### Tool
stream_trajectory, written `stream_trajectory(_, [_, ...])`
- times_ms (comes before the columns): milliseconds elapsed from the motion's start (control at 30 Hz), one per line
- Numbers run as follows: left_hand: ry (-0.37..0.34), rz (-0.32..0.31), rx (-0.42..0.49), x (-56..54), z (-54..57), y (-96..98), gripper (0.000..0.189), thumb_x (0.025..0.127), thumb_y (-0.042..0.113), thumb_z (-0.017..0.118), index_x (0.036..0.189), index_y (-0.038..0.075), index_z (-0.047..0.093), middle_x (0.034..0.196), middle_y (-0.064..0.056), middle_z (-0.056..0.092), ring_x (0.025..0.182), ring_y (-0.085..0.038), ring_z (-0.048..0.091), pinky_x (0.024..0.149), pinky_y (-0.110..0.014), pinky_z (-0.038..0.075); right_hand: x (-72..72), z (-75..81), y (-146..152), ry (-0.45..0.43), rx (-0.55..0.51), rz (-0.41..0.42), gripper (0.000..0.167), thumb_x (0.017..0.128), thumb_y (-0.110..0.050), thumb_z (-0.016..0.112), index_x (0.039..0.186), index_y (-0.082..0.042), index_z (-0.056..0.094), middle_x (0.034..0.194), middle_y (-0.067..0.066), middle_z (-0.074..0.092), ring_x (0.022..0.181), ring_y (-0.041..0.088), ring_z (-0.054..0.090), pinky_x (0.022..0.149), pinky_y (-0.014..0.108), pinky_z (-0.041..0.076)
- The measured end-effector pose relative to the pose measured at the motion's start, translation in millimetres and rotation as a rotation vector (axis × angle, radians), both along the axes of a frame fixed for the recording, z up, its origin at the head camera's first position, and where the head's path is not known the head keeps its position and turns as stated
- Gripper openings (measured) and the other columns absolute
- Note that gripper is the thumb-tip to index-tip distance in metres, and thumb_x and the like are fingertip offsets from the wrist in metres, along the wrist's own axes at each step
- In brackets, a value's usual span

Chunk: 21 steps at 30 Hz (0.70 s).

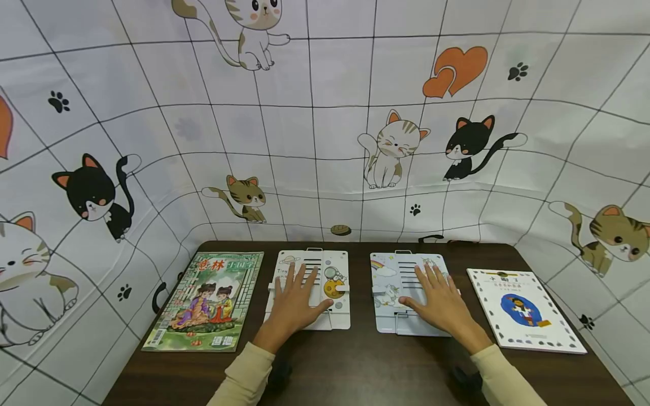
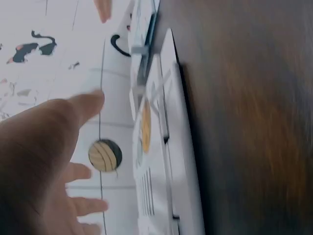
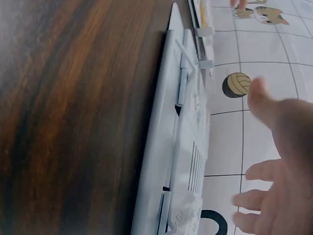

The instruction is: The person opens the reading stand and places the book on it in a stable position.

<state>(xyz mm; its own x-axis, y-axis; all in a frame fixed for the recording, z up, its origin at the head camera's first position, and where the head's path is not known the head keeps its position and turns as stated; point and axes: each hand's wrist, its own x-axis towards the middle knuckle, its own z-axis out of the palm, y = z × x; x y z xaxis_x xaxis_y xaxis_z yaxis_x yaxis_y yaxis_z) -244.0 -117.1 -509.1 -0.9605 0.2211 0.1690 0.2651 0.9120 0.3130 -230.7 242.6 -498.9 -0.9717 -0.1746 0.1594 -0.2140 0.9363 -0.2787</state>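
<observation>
Two folded book stands lie flat side by side on the table. One is a white book stand point(image 1: 339, 316) with an astronaut and a yellow planet; the other is a pale blue book stand point(image 1: 384, 321) with a rainbow and a unicorn. Over the white one my left hand point(image 1: 294, 301) is held palm down, fingers spread. My right hand point(image 1: 440, 301) is spread in the same way over the blue one. Both wrist views show a gap between the left hand point(image 2: 44, 147) or right hand point(image 3: 293, 147) and the stand below. Neither hand holds anything.
A green illustrated magazine point(image 1: 205, 304) lies at the left of the dark wooden table point(image 1: 355, 366). At the right is a white book point(image 1: 525, 310) with a blue oval picture. Behind the table hangs a cat-print cloth point(image 1: 335, 135), with black loops point(image 1: 158, 296) by its edge.
</observation>
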Motion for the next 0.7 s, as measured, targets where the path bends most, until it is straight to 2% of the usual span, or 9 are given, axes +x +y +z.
stream_trajectory(100, [0.062, -0.049, 0.078, 5.2, 3.7, 13.1, 0.068, 0.099, 0.048, 0.072, 0.151, 0.006, 0.059, 0.153, -0.02, 0.059, 0.148, -0.043, 0.05, 0.116, -0.064, 0.044, 5.8, 7.2, 2, 0.008, -0.035, -0.021, 0.081, 0.101, -0.054, 0.068, 0.156, 0.002, 0.049, 0.154, 0.031, 0.054, 0.14, 0.054, 0.053, 0.108, 0.071, 0.046])
stream_trajectory(167, [0.099, -0.085, 0.142, 9.5, 8.0, 23.6, 0.055, 0.1, 0.039, 0.074, 0.142, 0.005, 0.065, 0.14, -0.017, 0.068, 0.131, -0.038, 0.065, 0.104, -0.057, 0.055, 9.9, 12.1, 5, 0.003, -0.077, -0.04, 0.069, 0.102, -0.046, 0.07, 0.15, 0.001, 0.056, 0.143, 0.028, 0.065, 0.127, 0.051, 0.064, 0.097, 0.069, 0.053])
stream_trajectory(233, [0.119, -0.119, 0.203, 13.8, 11.5, 34.3, 0.045, 0.101, 0.034, 0.073, 0.136, 0.006, 0.069, 0.129, -0.012, 0.074, 0.116, -0.031, 0.073, 0.094, -0.051, 0.061, 13.4, 15.2, 8, -0.001, -0.109, -0.045, 0.06, 0.103, -0.04, 0.071, 0.145, 0.001, 0.062, 0.131, 0.024, 0.073, 0.115, 0.046, 0.071, 0.089, 0.065, 0.057])
stream_trajectory(367, [0.119, -0.18, 0.293, 20.9, 15.6, 55.1, 0.032, 0.103, 0.029, 0.07, 0.129, 0.009, 0.073, 0.112, -0.003, 0.079, 0.101, -0.021, 0.076, 0.083, -0.042, 0.062, 19.1, 17.5, 15, 0.011, -0.17, -0.044, 0.043, 0.101, -0.03, 0.074, 0.131, 0.0, 0.071, 0.106, 0.014, 0.08, 0.09, 0.029, 0.077, 0.076, 0.052, 0.06])
stream_trajectory(467, [0.107, -0.218, 0.35, 24.1, 15.0, 70.7, 0.025, 0.103, 0.024, 0.07, 0.122, 0.01, 0.075, 0.1, 0.001, 0.079, 0.089, -0.012, 0.074, 0.076, -0.032, 0.059, 22.8, 17.9, 20, 0.018, -0.2, -0.04, 0.03, 0.1, -0.026, 0.076, 0.117, -0.002, 0.076, 0.093, 0.007, 0.08, 0.075, 0.017, 0.072, 0.066, 0.041, 0.055])
stream_trajectory(567, [0.082, -0.247, 0.397, 26.8, 12.6, 87.0, 0.018, 0.102, 0.019, 0.069, 0.115, 0.01, 0.078, 0.092, 0.003, 0.079, 0.078, -0.003, 0.066, 0.069, -0.022, 0.054, 25.7, 17.7, 26, -0.003, -0.214, -0.035, 0.02, 0.099, -0.024, 0.076, 0.106, -0.005, 0.078, 0.086, 0.004, 0.078, 0.069, 0.012, 0.064, 0.062, 0.035, 0.049])
stream_trajectory(700, [0.056, -0.278, 0.427, 30.1, 6.9, 108.6, 0.014, 0.101, 0.013, 0.068, 0.105, 0.011, 0.081, 0.085, 0.005, 0.078, 0.069, 0.005, 0.06, 0.065, -0.014, 0.049, 28.4, 13.4, 36, -0.068, -0.228, -0.014, 0.016, 0.101, -0.022, 0.075, 0.098, -0.007, 0.077, 0.079, -0.001, 0.074, 0.065, 0.009, 0.057, 0.06, 0.03, 0.044])
